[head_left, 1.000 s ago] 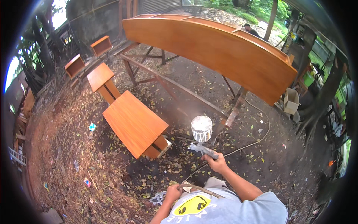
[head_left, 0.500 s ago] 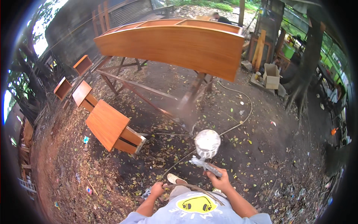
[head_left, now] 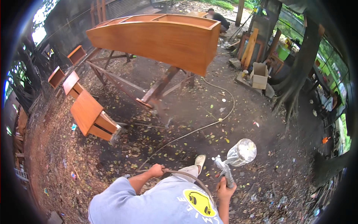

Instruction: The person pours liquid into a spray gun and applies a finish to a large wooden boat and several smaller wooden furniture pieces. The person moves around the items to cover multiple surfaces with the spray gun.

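Observation:
My right hand [head_left: 225, 191] is wrapped round the handle of a spray gun [head_left: 225, 170]. A round, paint-smeared metal cup [head_left: 242, 152] sits on the gun, tilted off to the right. My left hand [head_left: 156, 170] is closed on a brown air hose [head_left: 185, 174], which curves across my shirt front toward the right arm. Beyond my hands, a long orange-brown wooden cabinet [head_left: 149, 42] lies on trestles [head_left: 158, 87], its open compartments facing up. To the left, several matching drawers stand in a row, the nearest drawer [head_left: 86, 112] closest to me.
The hose's far stretch [head_left: 199, 128] snakes over leaf-strewn ground toward the trestles. At right are a tree trunk [head_left: 304, 59], a pale box [head_left: 259, 76] and leaning planks [head_left: 249, 48]. Another person [head_left: 220, 19] crouches behind the cabinet.
The spray gun has swung to the right, its cup tipping over with it. The cabinet and drawers have shifted left in view as I turn, and a shoe shows further right.

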Tool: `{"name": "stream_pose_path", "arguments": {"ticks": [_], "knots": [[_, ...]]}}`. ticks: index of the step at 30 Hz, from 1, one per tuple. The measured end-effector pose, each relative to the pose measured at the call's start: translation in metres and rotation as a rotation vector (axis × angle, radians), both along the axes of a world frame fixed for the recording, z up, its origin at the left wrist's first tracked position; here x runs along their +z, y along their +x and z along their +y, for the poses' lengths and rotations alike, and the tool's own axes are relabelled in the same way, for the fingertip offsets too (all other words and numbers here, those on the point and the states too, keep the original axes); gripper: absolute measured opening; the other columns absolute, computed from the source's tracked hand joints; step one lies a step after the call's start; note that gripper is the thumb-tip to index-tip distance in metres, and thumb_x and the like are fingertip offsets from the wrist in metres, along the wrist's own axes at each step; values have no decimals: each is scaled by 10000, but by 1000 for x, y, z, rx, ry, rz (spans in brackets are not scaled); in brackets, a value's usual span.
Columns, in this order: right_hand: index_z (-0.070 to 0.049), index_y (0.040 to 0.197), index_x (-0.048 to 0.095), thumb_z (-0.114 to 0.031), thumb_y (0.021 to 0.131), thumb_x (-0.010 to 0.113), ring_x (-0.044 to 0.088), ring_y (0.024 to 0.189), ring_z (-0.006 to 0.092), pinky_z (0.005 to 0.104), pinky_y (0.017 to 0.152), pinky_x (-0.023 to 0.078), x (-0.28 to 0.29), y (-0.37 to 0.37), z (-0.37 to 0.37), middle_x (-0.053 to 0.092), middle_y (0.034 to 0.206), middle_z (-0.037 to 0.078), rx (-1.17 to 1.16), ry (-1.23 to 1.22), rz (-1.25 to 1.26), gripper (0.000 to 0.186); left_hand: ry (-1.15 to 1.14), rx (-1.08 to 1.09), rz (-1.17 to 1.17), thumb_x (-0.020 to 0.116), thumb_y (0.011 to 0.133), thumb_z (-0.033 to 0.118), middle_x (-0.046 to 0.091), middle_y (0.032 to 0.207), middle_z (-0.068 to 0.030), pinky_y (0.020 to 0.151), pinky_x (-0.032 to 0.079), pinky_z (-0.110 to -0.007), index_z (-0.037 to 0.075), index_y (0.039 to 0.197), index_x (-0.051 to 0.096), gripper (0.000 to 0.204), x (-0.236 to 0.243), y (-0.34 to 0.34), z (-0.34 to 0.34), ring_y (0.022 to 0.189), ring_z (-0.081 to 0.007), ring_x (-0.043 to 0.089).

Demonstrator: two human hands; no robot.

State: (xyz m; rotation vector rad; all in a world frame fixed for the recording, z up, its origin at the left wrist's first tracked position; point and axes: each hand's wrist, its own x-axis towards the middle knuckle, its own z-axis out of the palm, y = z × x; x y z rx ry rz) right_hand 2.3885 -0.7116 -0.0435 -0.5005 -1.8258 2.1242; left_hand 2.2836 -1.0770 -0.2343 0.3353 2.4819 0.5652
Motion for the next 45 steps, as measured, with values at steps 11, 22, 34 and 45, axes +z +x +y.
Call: {"name": "stream_pose_path", "arguments": {"ticks": [11,22,34,45], "knots": [[67,997,600,-169,990,544,456,403,70,226,359,317,-1,-149,209,685,902,161,-20,187,-37,243,19,-249,-277,625,823,354,702,951,-209,806,536,-475,87,909,735,301,-52,-184,268,895,-388,672],[60,1011,597,-185,1005,532,434,407,58,226,354,307,-6,-348,463,680,934,121,-127,336,16,254,190,218,-133,597,906,444,687,898,-233,782,512,-482,67,941,728,400,-2,-407,455,877,-424,658],[45,944,594,-242,996,564,450,420,70,227,363,318,14,-726,656,679,917,135,55,150,98,293,111,571,-223,574,827,182,667,1070,-217,901,509,-451,121,1151,696,351,21,-536,608,1017,-394,639],[74,902,613,-267,970,593,463,432,72,238,369,316,35,-1141,626,659,820,114,588,156,314,349,383,1242,26,600,916,292,649,816,-258,690,476,-484,13,918,683,291,-20,-832,700,795,-423,640]]}}
